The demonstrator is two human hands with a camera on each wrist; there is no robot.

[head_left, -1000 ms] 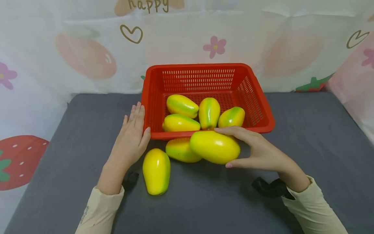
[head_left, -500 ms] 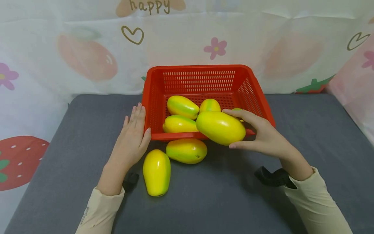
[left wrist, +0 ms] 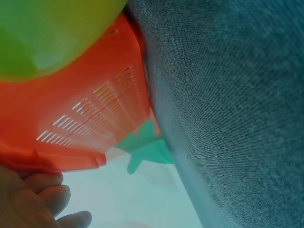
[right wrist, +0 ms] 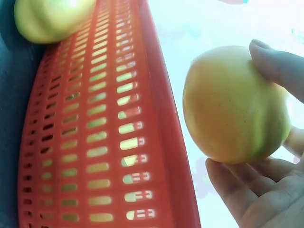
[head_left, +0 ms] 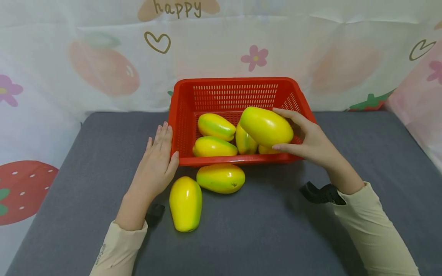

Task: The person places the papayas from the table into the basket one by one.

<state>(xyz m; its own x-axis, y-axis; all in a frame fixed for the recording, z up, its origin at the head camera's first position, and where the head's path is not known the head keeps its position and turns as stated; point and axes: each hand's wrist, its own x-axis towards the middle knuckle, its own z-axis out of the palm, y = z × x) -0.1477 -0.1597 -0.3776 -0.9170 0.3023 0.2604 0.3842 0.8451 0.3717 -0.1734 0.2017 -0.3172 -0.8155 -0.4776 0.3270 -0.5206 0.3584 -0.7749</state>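
My right hand (head_left: 309, 138) grips a yellow-green papaya (head_left: 266, 127) between thumb and fingers, above the right part of a red plastic basket (head_left: 228, 160). In the right wrist view the held papaya (right wrist: 235, 104) is higher than the basket's rim. Several papayas lie in the basket, among them one papaya (head_left: 215, 126) at the left; the held one partly covers two others. My left hand (head_left: 153, 165) rests with straight fingers along the basket's left side. Outside, one papaya (head_left: 221, 178) lies against the front wall and another papaya (head_left: 185, 204) stands nearer me.
The basket stands on a grey cloth-covered table (head_left: 241, 237), close to a printed backdrop (head_left: 207, 42). A black strap (head_left: 322, 193) hangs at my right wrist, and a dark piece (head_left: 155, 212) shows beside my left wrist.
My right hand has lifted the papaya from in front of the basket, over the front rim and slightly right, to above the inside. The left hand keeps its place.
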